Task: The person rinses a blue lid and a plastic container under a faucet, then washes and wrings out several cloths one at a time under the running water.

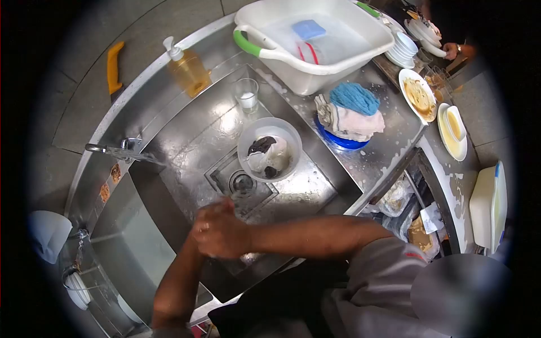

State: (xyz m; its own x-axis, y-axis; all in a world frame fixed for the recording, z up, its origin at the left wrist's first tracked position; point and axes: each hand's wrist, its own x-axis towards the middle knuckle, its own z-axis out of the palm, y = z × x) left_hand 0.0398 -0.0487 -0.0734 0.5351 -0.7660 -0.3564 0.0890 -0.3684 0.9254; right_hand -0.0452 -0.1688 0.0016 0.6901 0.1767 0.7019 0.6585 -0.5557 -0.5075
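My left hand [211, 211] and my right hand [225, 235] are pressed together over the near part of the steel sink basin [186, 141]. The right fingers wrap round the left hand; motion and overlap hide most of the left fingers. Just beyond them is the drain [242, 182]. A white round tub [246, 132] with dark and whitish contents stands beside the drain. Behind it is a clear glass [246, 94] with something white in it. From the tap [115, 150] on the left, water runs into the basin.
A soap pump bottle [190, 71] stands on the back rim. A large white tub [304, 79] holds cloudy water and a blue sponge. Folded cloths [352, 115] lie on the right counter, near dirty plates [417, 96]. At far right shows another person's hand [451, 50].
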